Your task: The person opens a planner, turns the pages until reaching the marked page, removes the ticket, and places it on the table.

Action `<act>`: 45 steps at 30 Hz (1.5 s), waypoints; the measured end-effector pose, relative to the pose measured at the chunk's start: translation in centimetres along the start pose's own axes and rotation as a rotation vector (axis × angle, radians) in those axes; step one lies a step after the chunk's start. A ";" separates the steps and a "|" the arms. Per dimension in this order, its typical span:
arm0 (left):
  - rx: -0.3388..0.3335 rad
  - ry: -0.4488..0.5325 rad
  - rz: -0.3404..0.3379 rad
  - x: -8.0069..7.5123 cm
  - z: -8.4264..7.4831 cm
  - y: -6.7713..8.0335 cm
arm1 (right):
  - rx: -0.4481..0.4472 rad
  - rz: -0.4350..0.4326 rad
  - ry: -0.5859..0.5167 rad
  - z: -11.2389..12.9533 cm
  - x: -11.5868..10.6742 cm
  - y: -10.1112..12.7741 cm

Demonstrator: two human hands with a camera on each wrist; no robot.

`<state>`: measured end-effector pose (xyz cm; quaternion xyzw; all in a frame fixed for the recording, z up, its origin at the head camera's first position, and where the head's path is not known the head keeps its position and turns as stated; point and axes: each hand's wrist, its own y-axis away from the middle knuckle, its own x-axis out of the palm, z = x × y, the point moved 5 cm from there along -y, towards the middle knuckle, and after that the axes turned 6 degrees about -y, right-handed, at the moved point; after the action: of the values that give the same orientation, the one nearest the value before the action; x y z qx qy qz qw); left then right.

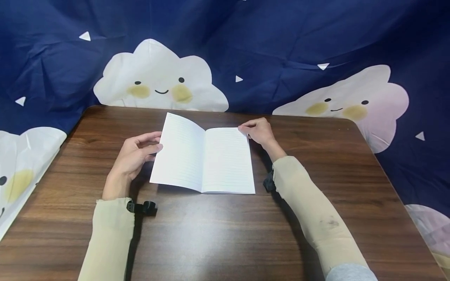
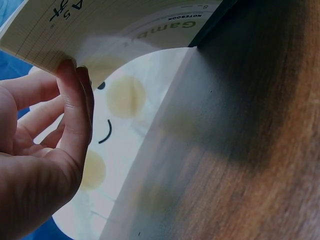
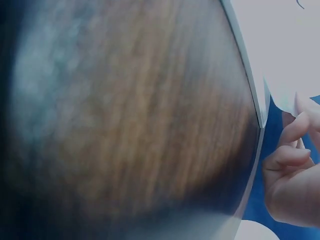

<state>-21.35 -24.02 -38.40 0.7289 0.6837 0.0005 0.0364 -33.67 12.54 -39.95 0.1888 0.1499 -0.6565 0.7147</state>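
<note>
An open notebook (image 1: 227,160) with lined white pages lies on the table, its left side raised at a slant. At that raised side's outer edge, my left hand (image 1: 135,156) pinches the leaves, thumb in front and fingers behind. The left wrist view shows the notebook's underside (image 2: 165,25) with printed lettering and some dark handwriting, and my left hand (image 2: 55,125) at its edge. My right hand (image 1: 260,130) pinches the top right corner of the right page. In the right wrist view my right hand (image 3: 295,170) has its fingers bent at a page corner.
The brown wooden table (image 1: 197,234) has rounded far corners. Behind it hangs a dark blue cloth (image 1: 253,35) printed with smiling clouds and small white triangles. A black wrist camera (image 1: 142,208) sits on the left sleeve, another black one (image 1: 269,182) on the right.
</note>
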 end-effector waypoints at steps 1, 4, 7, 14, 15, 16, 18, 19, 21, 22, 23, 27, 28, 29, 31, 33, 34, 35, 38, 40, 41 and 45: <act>-0.001 0.003 -0.001 0.0 0.0 0.0 | -0.007 -0.002 0.014 0.1 0.0 0.0; 0.002 0.017 -0.003 -0.1 0.0 0.1 | -0.048 -0.012 0.070 0.6 0.0 0.0; 0.009 0.023 -0.004 -0.2 0.0 0.1 | -0.080 -0.008 0.094 1.0 0.0 0.1; 0.009 0.015 0.009 -0.1 0.0 0.1 | -0.111 0.062 0.099 1.1 -0.1 0.0; 0.009 0.020 0.013 -0.1 0.1 0.1 | -0.113 0.080 0.105 1.0 -0.2 0.0; 0.008 0.016 0.011 -0.1 0.1 0.0 | -0.115 0.104 0.105 1.0 -0.2 0.0; 0.006 0.015 0.009 -0.1 0.1 0.0 | -0.109 0.157 0.089 0.9 -0.3 -0.1; 0.005 0.010 0.008 -0.1 0.1 0.0 | -0.101 0.182 0.080 0.8 -0.4 0.0; 0.006 0.004 0.007 0.0 0.0 0.0 | -0.081 0.224 0.064 0.8 -0.7 0.0; 0.002 0.003 0.003 0.0 0.0 -0.1 | -0.070 0.242 0.055 0.8 -0.9 0.0; 0.000 0.010 0.004 0.0 0.0 -0.1 | -0.056 0.255 0.046 0.8 -1.0 0.0; -0.006 0.041 0.002 0.1 0.0 -0.2 | -0.014 0.285 0.030 0.6 -1.4 0.1; -0.008 0.044 -0.002 0.1 0.1 -0.2 | -0.005 0.292 0.018 0.5 -1.3 0.1; -0.009 0.046 -0.004 0.0 0.1 -0.1 | 0.004 0.297 0.005 0.5 -1.3 0.1; -0.013 0.042 -0.009 -0.1 0.1 -0.1 | 0.025 0.300 -0.027 0.3 -1.1 0.0; -0.016 0.037 -0.010 -0.1 0.1 -0.1 | 0.046 0.298 -0.073 0.3 -1.0 0.0; -0.018 0.038 -0.009 -0.1 0.1 0.0 | 0.056 0.294 -0.097 0.3 -0.9 0.0; -0.019 0.038 -0.008 -0.1 0.1 0.0 | 0.066 0.292 -0.126 0.4 -0.9 0.0; -0.020 0.039 -0.008 -0.1 0.1 0.0 | 0.093 0.296 -0.222 0.6 -0.6 0.1; -0.018 0.040 -0.011 -0.1 0.1 -0.1 | 0.105 0.298 -0.280 0.9 -0.4 0.1; -0.017 0.037 -0.013 -0.1 0.1 -0.1 | 0.110 0.298 -0.309 1.0 -0.3 0.1; -0.011 0.032 -0.016 -0.1 0.0 -0.1 | 0.114 0.290 -0.383 1.7 0.2 0.1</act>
<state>-21.48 -24.11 -38.36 0.7232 0.6898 0.0155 0.0293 -33.62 11.61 -38.57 0.1205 -0.0544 -0.5783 0.8051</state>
